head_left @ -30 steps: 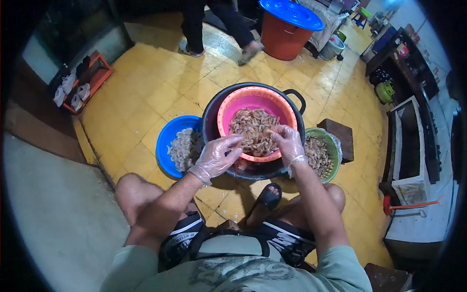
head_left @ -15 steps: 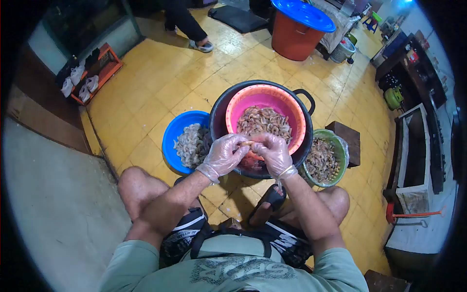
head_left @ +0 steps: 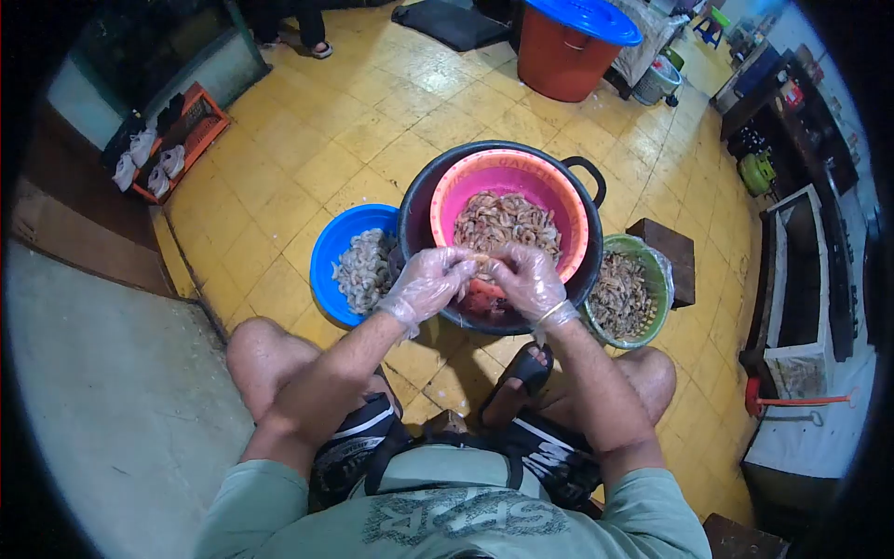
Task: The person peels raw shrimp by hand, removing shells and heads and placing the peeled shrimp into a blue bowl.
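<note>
Both my hands wear clear plastic gloves and meet over the near rim of the pink basin (head_left: pixel 450 226). My left hand (head_left: pixel 428 281) and my right hand (head_left: pixel 531 282) pinch one small shrimp (head_left: pixel 480 258) between their fingertips, which partly hide it. A heap of unpeeled-looking shrimp (head_left: pixel 507 224) lies in the pink basin, which sits inside a large black tub (head_left: pixel 416 191). To the left, a blue basin (head_left: pixel 323 250) holds pale, peeled-looking shrimp (head_left: pixel 365 270). At the right, a green basket (head_left: pixel 663 312) lined with plastic contains brownish shrimp scraps (head_left: pixel 619 296).
A dark wooden block (head_left: pixel 669 256) stands behind the green basket. Farther off are a red-brown bucket (head_left: pixel 563 61) with a blue lid, an orange shoe rack (head_left: pixel 200 140), and a person's feet (head_left: pixel 319 48). A white frame-like cabinet (head_left: pixel 799 289) lines the right side.
The person in the background has stepped to the left and farther away. My hands remain together on the shrimp, with slight finger movement; the view has shifted a little.
</note>
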A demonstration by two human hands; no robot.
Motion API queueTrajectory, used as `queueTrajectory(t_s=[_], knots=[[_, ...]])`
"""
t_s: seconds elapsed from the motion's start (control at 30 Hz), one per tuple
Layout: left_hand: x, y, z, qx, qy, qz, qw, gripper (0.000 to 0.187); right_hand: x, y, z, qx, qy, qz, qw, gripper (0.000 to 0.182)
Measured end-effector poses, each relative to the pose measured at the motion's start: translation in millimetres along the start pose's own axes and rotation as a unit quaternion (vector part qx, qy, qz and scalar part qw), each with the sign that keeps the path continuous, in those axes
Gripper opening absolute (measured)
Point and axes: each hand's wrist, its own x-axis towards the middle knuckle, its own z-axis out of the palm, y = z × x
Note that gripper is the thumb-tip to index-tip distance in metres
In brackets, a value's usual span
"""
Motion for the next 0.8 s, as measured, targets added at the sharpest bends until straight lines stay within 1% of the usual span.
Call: queueTrajectory(t_s=[0.07,0.13,0.17,0.2,0.23,0.27,0.3,0.33,0.37,0.4,0.47,0.53,0.57,0.6,0.63,0.67,0.7,0.73,0.77,0.8], knots=[[18,-9,4,-0.056,-0.012,0.023,0.998,0.026,8,13,0,0.016,0.000,0.015,1.000,0.022],[32,-9,8,-0.076,-0.019,0.036,0.996,0.028,16,21,-3,0.081,0.043,0.022,0.996,0.025],[37,-8,12,-0.139,-0.018,0.010,0.990,0.028,21,26,-8,0.063,0.024,0.022,0.998,0.029],[43,-8,15,-0.200,-0.018,-0.016,0.979,0.028,25,32,-7,0.060,0.027,0.022,0.998,0.029],[49,-12,17,-0.174,-0.014,0.018,0.985,0.027,28,38,-4,0.057,0.082,-0.016,0.995,0.031],[52,-17,21,-0.174,-0.017,0.020,0.984,0.027,29,46,-3,0.053,0.137,-0.052,0.988,0.033],[55,-19,23,-0.130,0.009,0.047,0.990,0.026,25,34,-15,-0.016,0.140,-0.049,0.989,0.036],[55,-16,24,-0.086,0.035,0.074,0.993,0.026,22,29,-21,-0.017,0.142,-0.047,0.989,0.036],[55,-14,25,-0.054,0.043,0.009,0.998,0.025,20,27,-24,-0.051,0.154,-0.070,0.984,0.037],[54,-10,24,-0.053,0.040,0.008,0.998,0.025,19,27,-25,-0.085,0.164,-0.093,0.978,0.038],[51,-6,22,-0.024,0.064,0.019,0.997,0.025,19,35,-24,-0.072,0.152,-0.080,0.982,0.040],[52,-9,25,-0.033,0.059,0.025,0.997,0.023,16,24,-23,-0.042,0.077,-0.062,0.994,0.041],[52,-9,28,-0.090,0.045,0.027,0.995,0.024,14,26,-21,-0.076,0.076,-0.071,0.992,0.041],[51,-6,29,-0.146,0.031,0.029,0.988,0.024,14,24,-19,-0.075,0.077,-0.070,0.992,0.041],[49,-2,30,-0.145,0.031,0.029,0.988,0.024,16,21,-17,-0.013,0.030,-0.018,0.999,0.041],[47,1,31,-0.238,0.033,-0.024,0.970,0.025,17,19,-17,0.049,-0.017,0.034,0.998,0.042],[45,4,31,-0.329,0.035,-0.076,0.941,0.025,24,53,1,0.100,-0.031,0.025,0.994,0.039],[46,0,32,-0.327,0.035,-0.074,0.941,0.025,22,48,3,0.100,-0.030,0.023,0.994,0.039],[48,-7,33,-0.356,0.026,-0.079,0.931,0.026,17,42,7,0.226,-0.041,0.050,0.972,0.037],[47,-5,31,-0.385,0.017,-0.085,0.919,0.026,14,37,10,0.347,-0.051,0.076,0.933,0.035]])
